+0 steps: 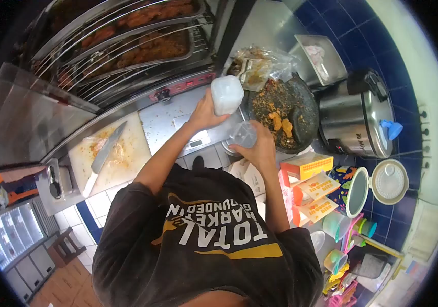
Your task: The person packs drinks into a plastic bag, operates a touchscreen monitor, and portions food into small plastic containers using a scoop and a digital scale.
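Observation:
My left hand (207, 113) is wrapped round a whitish, translucent plastic container (227, 95), perhaps a nested stack, with its rounded square base toward me. Just right of it, my right hand (257, 147) grips a small clear plastic container (242, 134). The two containers are close to each other, above the counter. Under my wrists lies a flat device with a small display (197, 142), like a kitchen scale. Beside my right hand stands a dark stone mortar (308, 110) with orange-brown crumbly food in it.
A knife (107, 152) lies on a stained cutting board (136, 140) at left. Above is a heated cabinet with food trays (192, 41). At right are a steel rice cooker (349, 123), a metal pan (331, 66), food bags (254, 71) and orange-white cartons (308, 166).

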The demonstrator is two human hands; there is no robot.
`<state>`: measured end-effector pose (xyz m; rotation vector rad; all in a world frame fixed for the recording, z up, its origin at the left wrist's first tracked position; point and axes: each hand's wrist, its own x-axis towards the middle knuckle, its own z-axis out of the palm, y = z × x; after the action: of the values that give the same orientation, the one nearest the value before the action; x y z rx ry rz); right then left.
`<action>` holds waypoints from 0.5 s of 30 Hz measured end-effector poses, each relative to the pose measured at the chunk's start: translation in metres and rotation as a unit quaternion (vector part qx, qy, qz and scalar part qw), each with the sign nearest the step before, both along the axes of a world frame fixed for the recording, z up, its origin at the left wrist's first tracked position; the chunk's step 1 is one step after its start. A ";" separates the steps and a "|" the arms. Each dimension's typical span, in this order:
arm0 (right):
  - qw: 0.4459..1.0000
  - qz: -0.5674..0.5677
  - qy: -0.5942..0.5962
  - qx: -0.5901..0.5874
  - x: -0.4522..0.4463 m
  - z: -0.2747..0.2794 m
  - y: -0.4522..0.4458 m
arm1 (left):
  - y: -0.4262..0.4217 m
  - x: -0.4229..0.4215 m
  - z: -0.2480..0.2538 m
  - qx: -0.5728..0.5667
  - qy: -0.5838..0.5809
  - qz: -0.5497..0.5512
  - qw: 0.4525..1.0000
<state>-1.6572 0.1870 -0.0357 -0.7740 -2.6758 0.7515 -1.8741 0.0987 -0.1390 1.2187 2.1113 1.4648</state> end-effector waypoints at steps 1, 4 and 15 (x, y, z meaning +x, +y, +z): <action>1.000 -0.009 -0.004 0.006 0.005 0.004 0.003 | 0.008 0.002 -0.001 0.006 -0.004 -0.009 1.000; 0.999 -0.030 0.021 -0.005 0.015 0.009 0.005 | 0.021 0.004 -0.008 -0.020 0.052 -0.028 0.998; 0.986 0.139 0.035 -0.083 -0.039 0.013 -0.017 | -0.114 0.014 0.069 -0.023 0.039 -0.134 0.990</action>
<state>-1.6961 0.1698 -0.0222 -0.4015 -2.7135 1.0602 -1.8602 -0.0149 -0.0699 1.4964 1.9249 1.2641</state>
